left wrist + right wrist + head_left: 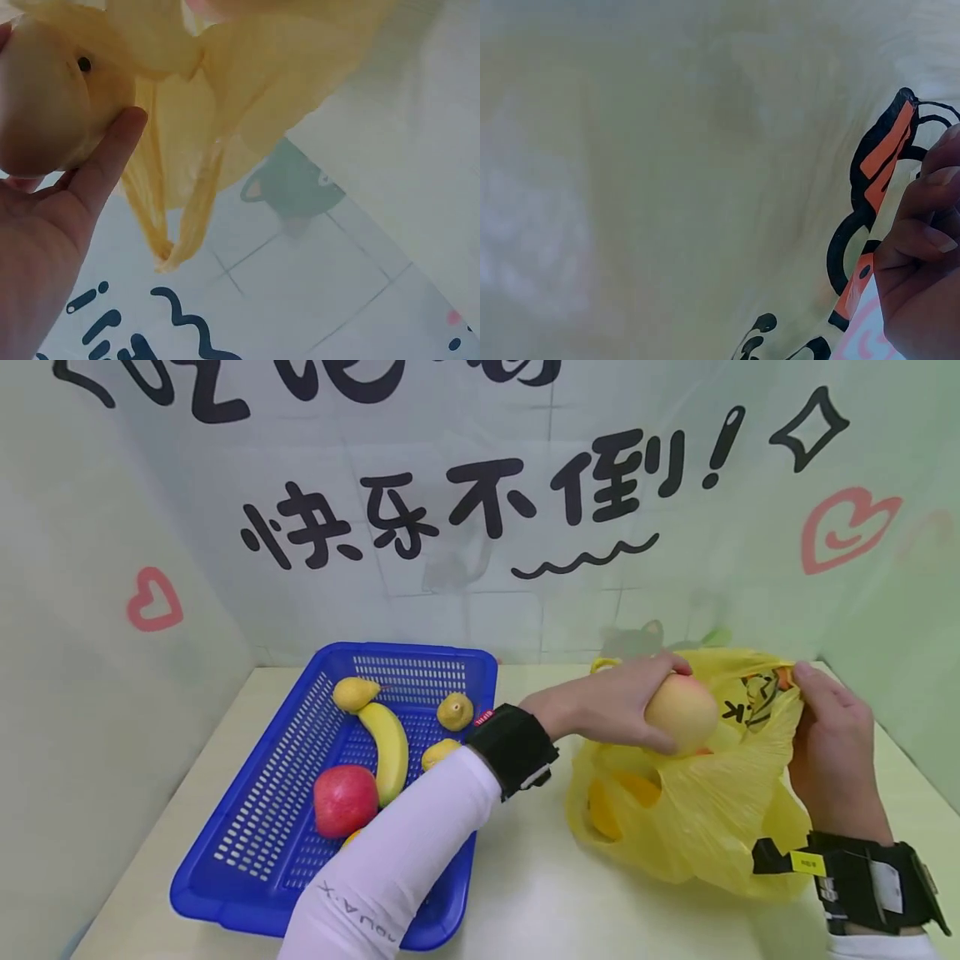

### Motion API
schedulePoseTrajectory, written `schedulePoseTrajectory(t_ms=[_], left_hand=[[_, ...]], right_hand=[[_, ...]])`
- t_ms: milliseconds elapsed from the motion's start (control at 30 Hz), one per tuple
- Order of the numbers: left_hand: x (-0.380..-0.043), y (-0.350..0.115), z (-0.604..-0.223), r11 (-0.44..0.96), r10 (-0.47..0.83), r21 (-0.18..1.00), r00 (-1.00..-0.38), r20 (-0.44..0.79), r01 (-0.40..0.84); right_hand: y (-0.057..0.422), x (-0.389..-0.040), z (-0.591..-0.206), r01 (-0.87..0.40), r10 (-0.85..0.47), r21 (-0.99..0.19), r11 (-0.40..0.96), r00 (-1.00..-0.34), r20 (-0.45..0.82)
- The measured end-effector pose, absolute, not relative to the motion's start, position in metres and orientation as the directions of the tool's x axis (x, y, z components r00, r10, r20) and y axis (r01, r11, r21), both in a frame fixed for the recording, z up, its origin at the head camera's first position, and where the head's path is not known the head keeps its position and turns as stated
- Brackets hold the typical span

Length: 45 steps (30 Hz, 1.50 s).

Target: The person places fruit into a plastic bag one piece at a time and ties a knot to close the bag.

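Observation:
My left hand (611,700) holds a pale yellow peach (682,714) with a pinkish tint, at the mouth of a yellow plastic bag (697,810). In the left wrist view the peach (56,97) shows a crease and a dark spot, and fingers curve round it. My right hand (834,743) grips the bag's right rim; in the right wrist view its fingers (922,195) are curled by the bag's printed edge. Orange-coloured fruit (603,810) shows through the bag's left side; the rest of its contents is hidden.
Left of the bag stands a blue plastic basket (262,785) holding a banana (388,752), a red apple-like fruit (345,802), a yellow pear-shaped fruit (355,694) and other yellow fruit (455,712). My left forearm covers part of it. A printed backdrop (465,618) rises behind the table.

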<state>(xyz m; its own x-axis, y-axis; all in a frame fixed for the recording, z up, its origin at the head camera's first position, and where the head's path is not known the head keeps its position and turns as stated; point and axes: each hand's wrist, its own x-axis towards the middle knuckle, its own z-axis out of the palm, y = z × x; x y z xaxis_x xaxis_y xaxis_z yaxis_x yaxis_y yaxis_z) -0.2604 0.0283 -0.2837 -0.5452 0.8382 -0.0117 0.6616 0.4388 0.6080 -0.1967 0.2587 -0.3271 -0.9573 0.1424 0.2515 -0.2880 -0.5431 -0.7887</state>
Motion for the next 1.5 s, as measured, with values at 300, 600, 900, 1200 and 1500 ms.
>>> schedulePoseTrajectory(t_ms=[300, 600, 900, 1200, 1500], left_hand=[[-0.253, 0.055, -0.303, 0.480, 0.862, 0.463, -0.498, -0.093, 0.745], [-0.250, 0.064, -0.313, 0.593, 0.802, 0.352, -0.569, -0.182, 0.724], [-0.248, 0.065, -0.315, 0.679, 0.733, 0.130, -0.655, -0.183, 0.723], [-0.250, 0.066, -0.313, 0.712, 0.694, 0.024, -0.698, -0.180, 0.702], [-0.251, 0.065, -0.317, 0.738, 0.668, 0.022, -0.726, -0.166, 0.674]], right_hand=[[0.261, -0.192, -0.329, -0.310, 0.158, -0.805, -0.506, -0.951, 0.267], [0.260, -0.192, -0.330, -0.318, 0.162, -0.793, -0.519, -0.948, 0.274], [0.256, -0.195, -0.328, -0.291, 0.135, -0.799, -0.525, -0.956, 0.260], [0.254, -0.196, -0.327, -0.299, 0.144, -0.810, -0.505, -0.954, 0.262], [0.254, -0.195, -0.327, -0.283, 0.137, -0.823, -0.492, -0.959, 0.248]])
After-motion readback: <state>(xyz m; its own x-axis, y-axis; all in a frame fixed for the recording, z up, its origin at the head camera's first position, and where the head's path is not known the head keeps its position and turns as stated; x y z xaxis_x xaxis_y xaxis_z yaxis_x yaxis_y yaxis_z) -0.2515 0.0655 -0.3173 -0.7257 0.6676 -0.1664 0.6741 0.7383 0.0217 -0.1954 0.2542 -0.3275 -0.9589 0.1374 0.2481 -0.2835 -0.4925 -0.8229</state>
